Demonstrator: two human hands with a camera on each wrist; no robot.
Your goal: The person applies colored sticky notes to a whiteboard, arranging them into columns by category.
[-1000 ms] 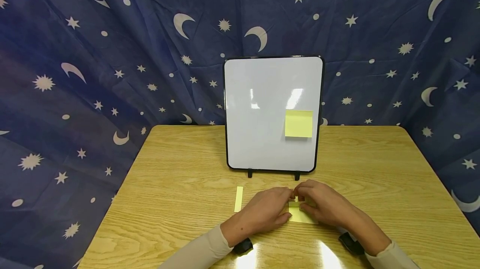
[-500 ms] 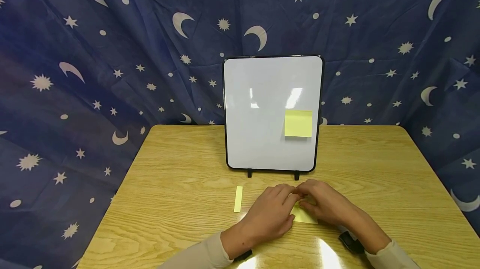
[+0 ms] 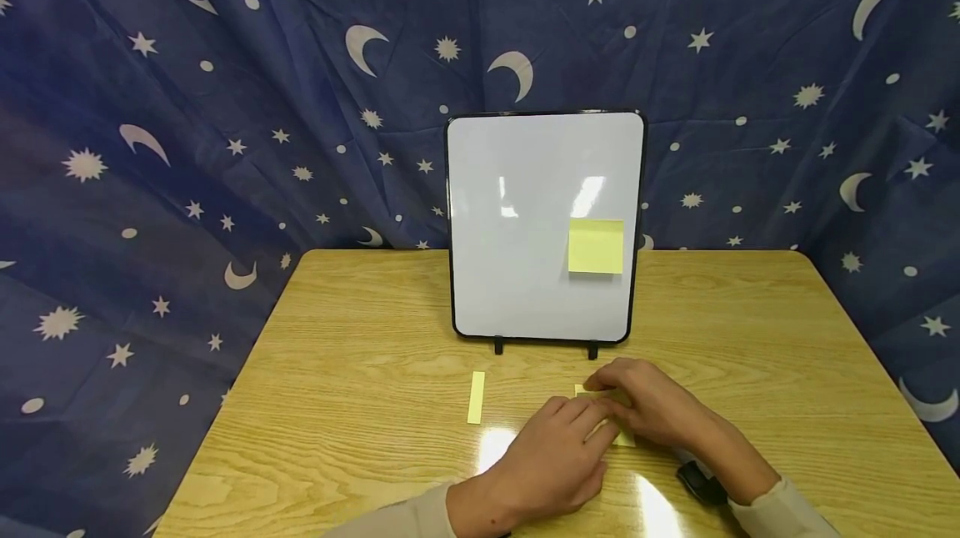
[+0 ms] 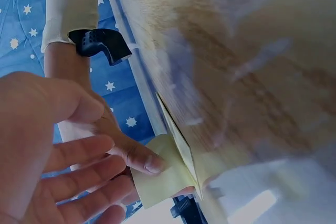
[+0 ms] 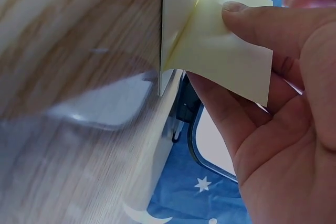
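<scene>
My right hand point(image 3: 652, 406) pinches a yellow sticky note point(image 5: 223, 51), thumb on its face and fingers behind it. The note curls up from a thin yellow sticky note pad point(image 4: 181, 148) lying on the table; their other edges still meet in both wrist views. Only parts of the pad show past my hands in the head view. My left hand point(image 3: 555, 459) is just left of the right one, its fingers loosely extended near the note and holding nothing. In the left wrist view those fingers overlap the right hand.
Behind the hands a whiteboard point(image 3: 517, 279) stands on small black feet point(image 3: 593, 350). Another yellow sticky note point(image 3: 596, 247) is stuck on its right side. A narrow yellow paper strip point(image 3: 476, 398) lies left of the hands on the wooden table point(image 3: 337, 396).
My left hand has moved right and toward the near edge, from the pad's far left side across its front. My right hand has stayed nearly in place.
</scene>
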